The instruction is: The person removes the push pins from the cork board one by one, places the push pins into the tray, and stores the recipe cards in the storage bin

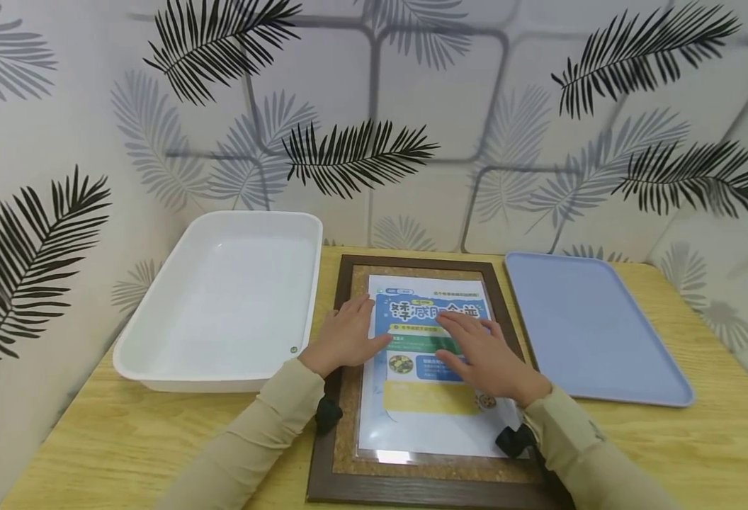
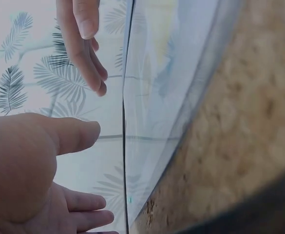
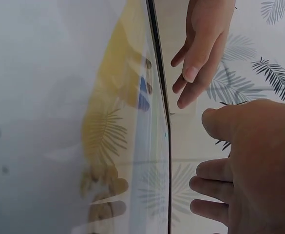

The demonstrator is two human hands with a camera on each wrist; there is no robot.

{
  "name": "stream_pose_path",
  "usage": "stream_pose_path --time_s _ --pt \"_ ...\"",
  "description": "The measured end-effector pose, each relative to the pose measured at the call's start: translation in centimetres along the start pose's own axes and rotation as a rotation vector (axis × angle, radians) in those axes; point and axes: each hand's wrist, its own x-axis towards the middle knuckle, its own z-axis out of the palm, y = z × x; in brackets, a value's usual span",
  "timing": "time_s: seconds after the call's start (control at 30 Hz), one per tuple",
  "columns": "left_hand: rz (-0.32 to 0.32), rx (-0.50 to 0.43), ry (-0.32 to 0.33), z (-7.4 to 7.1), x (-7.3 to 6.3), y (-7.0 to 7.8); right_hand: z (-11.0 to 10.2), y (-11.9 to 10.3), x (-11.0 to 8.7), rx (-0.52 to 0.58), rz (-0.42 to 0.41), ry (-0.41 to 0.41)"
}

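A printed sheet in a clear, shiny sleeve [image 1: 431,433] lies on a cork board [image 1: 346,443] with a dark brown frame [image 1: 425,490]. My left hand [image 1: 347,337] is over the sheet's left edge, its fingers extended and thumb pointing right. Over the sheet's right half is my right hand [image 1: 490,358], fingers spread loosely. In the right wrist view, the right hand [image 3: 259,161] stands a little apart from the glossy surface, which mirrors its fingers. The left wrist view has the left hand [image 2: 30,161] just off the sleeve [image 2: 166,97]. Neither hand holds anything.
On the left of the board stands a deep white tub [image 1: 246,312]. A flat blue-grey tray [image 1: 597,326] lies to the right. Both are on a yellow wooden table [image 1: 125,439], with a leaf-patterned wall [image 1: 425,205] behind it.
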Motion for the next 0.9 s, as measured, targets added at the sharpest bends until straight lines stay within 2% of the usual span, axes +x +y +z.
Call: stream_pose_path --time_s 0.23,0.37,0.73,0.9 --pt "-0.017 -0.046 -0.038 0.1 0.5 0.1 0.3 -0.3 1.5 0.038 -0.004 -0.006" --pt "-0.047 -0.062 -0.064 0.5 0.7 0.0 0.6 -0.4 2.4 0.084 -0.002 -0.022" --pt "-0.052 -0.06 -0.033 0.8 1.2 -0.1 1.6 -0.7 5.1 0.118 0.04 -0.045" --pt "-0.048 -0.041 -0.031 1.0 1.4 -0.2 2.5 -0.3 6.3 0.189 0.089 -0.039"
